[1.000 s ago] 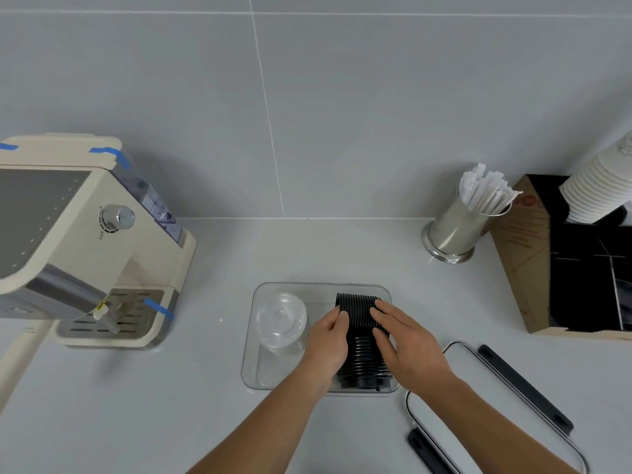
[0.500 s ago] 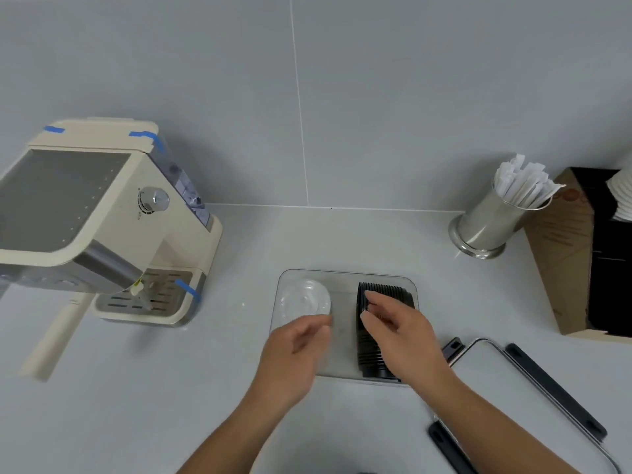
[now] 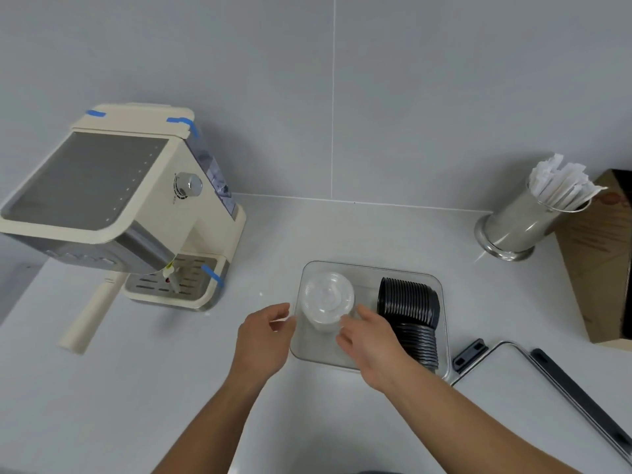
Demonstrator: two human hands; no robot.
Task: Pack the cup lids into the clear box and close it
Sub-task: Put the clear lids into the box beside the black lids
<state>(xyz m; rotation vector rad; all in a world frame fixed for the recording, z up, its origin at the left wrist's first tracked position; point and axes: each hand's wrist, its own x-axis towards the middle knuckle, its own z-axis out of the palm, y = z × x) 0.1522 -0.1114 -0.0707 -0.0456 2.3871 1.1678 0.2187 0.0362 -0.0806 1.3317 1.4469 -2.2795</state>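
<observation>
A clear box (image 3: 369, 270) sits on the white counter in front of me. In its right half two rows of black cup lids (image 3: 408, 302) lie on edge. A stack of clear cup lids (image 3: 327, 299) stands in its left half. My left hand (image 3: 265, 333) hovers just outside the box's left wall, fingers apart, holding nothing. Over the box's middle, my right hand (image 3: 371, 340) reaches with spread fingers, its tips close to the clear stack. The box's lid (image 3: 533, 384), clear with black clasps, lies on the counter to the right.
A cream coffee machine (image 3: 113, 213) with a long handle stands at the left. At the back right, a steel cup of wrapped sticks (image 3: 523, 220) stands next to a brown cardboard box (image 3: 595, 261).
Both hands have left the black lids and shifted left: the left hand to outside the box's left wall, the right hand toward the clear stack. The camera view also panned left.
</observation>
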